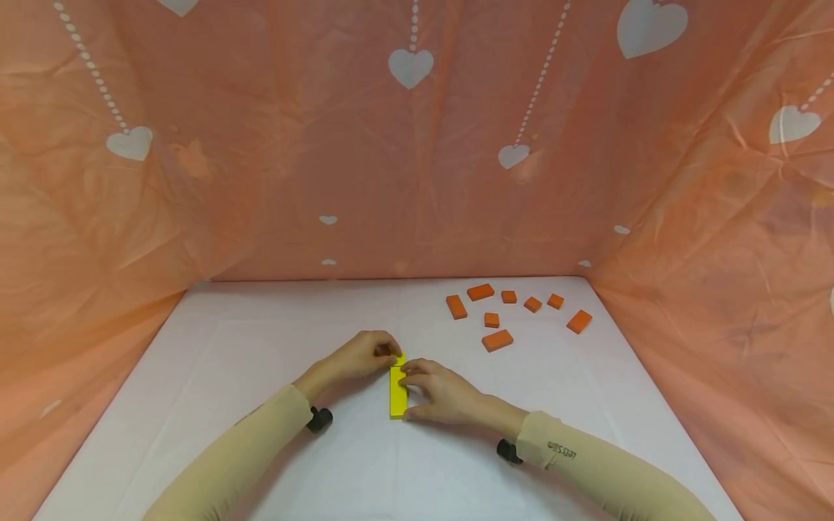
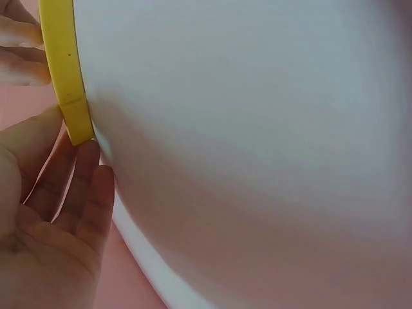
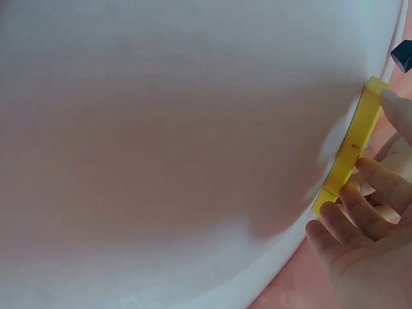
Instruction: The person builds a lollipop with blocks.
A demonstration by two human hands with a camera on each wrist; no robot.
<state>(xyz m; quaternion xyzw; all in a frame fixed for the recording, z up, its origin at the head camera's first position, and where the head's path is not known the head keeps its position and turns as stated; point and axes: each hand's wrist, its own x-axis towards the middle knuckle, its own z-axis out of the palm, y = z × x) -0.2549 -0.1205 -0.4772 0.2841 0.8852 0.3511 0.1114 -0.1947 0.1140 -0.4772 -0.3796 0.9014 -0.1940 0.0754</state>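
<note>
Two yellow blocks stand end to end on the white table. The long yellow block lies nearer the person, and the small yellow block touches its far end. My left hand pinches the small block between thumb and fingertips; in the left wrist view its fingers sit round that block's end. Along the right side of the long block, my right hand touches with spread fingertips, the thumb by the near end. The right wrist view shows these fingers against the long block's side.
Several orange blocks lie scattered at the back right, among them long ones and small ones. A pink curtain with white hearts encloses the white table at the back and both sides.
</note>
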